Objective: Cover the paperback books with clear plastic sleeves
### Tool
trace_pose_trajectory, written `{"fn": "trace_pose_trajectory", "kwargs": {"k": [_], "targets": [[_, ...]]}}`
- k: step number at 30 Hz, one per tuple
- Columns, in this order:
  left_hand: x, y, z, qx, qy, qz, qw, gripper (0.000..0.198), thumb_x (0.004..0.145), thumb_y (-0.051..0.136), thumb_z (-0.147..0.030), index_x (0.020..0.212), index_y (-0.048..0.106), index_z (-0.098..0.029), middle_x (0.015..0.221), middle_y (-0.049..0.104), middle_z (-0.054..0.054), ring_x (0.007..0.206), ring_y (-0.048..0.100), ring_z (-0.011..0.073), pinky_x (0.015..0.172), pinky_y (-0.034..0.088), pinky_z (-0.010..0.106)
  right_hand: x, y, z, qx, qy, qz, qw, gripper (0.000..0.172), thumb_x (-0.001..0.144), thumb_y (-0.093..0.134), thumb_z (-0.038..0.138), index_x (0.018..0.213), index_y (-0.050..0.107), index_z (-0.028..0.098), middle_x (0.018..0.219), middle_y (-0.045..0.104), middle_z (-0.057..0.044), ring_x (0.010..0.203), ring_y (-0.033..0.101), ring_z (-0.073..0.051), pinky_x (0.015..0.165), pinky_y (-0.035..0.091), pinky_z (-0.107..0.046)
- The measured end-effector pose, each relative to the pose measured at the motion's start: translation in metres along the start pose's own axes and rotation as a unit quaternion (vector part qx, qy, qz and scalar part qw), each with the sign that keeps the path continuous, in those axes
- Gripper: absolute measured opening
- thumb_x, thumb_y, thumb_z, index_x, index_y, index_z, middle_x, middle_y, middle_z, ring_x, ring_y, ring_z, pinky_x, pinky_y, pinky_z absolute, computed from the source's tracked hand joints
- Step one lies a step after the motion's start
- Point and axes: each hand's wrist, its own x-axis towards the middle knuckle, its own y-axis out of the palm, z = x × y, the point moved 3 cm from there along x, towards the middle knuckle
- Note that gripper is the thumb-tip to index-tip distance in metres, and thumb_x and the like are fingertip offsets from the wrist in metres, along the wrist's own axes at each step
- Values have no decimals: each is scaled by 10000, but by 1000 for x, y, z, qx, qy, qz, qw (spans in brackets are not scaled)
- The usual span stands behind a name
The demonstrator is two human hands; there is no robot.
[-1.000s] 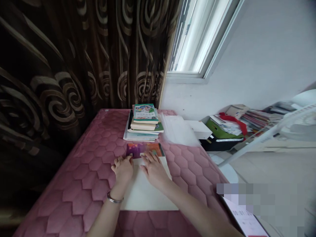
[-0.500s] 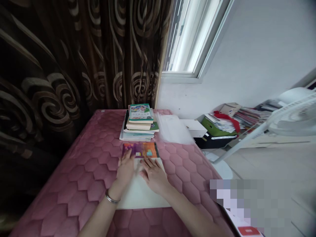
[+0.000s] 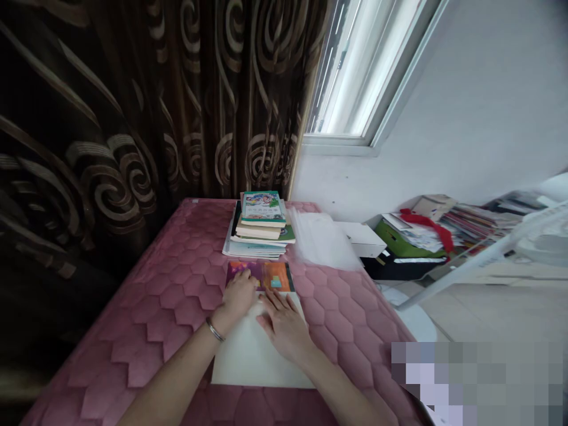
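Note:
A cream sheet (image 3: 252,361) lies flat on the pink quilted surface, covering the near part of a book (image 3: 279,277) whose purple and orange cover shows along the top. My left hand (image 3: 239,294) rests at the upper left, its fingers bent and apart over the purple part of the cover. Flat on the sheet, with fingers stretched toward the cover, lies my right hand (image 3: 284,322). Neither hand grasps anything that I can see. The palms hide part of the line where sheet and cover meet.
Behind the book stands a stack of books (image 3: 261,228) with a green-edged one on top. Clear plastic sheets (image 3: 326,239) lie to its right, beside a white box (image 3: 361,238). A white fan (image 3: 479,260) stands at the right; a patterned curtain (image 3: 199,106) hangs at the left.
My left hand has shifted right across the cover, and its fingers are more bent. My right hand stays flat on the sheet. The view has turned slightly left.

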Motion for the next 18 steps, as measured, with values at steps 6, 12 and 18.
{"fn": "trace_pose_trajectory", "kwargs": {"k": [6,12,18], "targets": [[-2,9,8,-36,-44,-3,998,329,929,373,-234,1144,621,-259,1172,516,82,1117,494,218,931,431,335,1,0,0,-11,-14,0,1000,495,961,361,433,1377,453,183,1473,390,-91,1378,312,-254,1123,241,-470],[5,17,14,-43,-87,-6,995,473,916,357,-202,1383,426,-170,1323,439,152,1196,469,249,965,410,338,19,-17,8,-13,8,11,1000,371,968,326,304,1170,600,157,1252,604,-123,1169,534,-248,983,396,-383],[9,21,20,-39,-93,17,995,481,924,343,-267,1392,430,-196,1301,438,152,1180,475,276,933,424,344,25,-34,-5,37,76,-73,994,293,903,401,240,1104,590,142,1133,614,-134,1051,574,-248,889,440,-335]]}}
